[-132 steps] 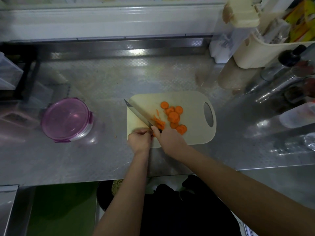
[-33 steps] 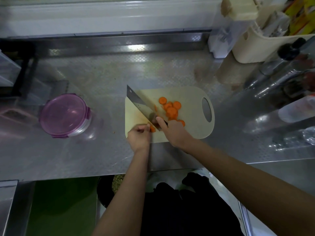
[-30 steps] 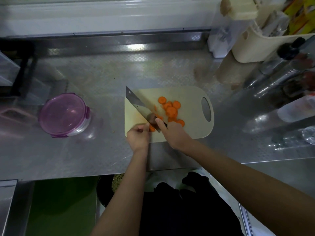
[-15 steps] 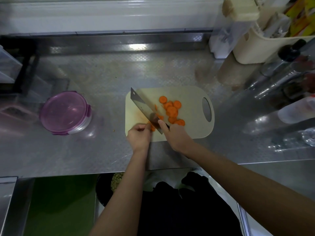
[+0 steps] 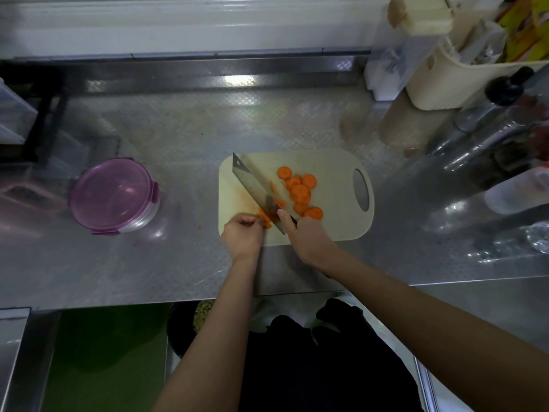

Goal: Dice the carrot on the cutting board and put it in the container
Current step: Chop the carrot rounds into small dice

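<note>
A pale cutting board (image 5: 332, 173) lies on the steel counter. Several orange carrot rounds (image 5: 300, 191) are piled on its middle. My right hand (image 5: 306, 236) grips the handle of a cleaver (image 5: 252, 182), its blade angled toward the board's far left corner. My left hand (image 5: 242, 234) pinches a small stack of carrot slices (image 5: 264, 217) at the board's near left edge, right beside the blade. A round container with a purple lid (image 5: 114, 194) stands closed on the counter to the left.
The steel counter (image 5: 178, 138) runs to a raised back ledge. Bottles (image 5: 487, 132) and a cream basket (image 5: 454, 72) crowd the right side. A dark rack (image 5: 44, 120) and clear boxes stand at far left.
The cleaver blade has been rocking up and down beside my left hand's carrot piece. More thin slivers lie by the blade than 4.4 s ago. The container has stayed closed.
</note>
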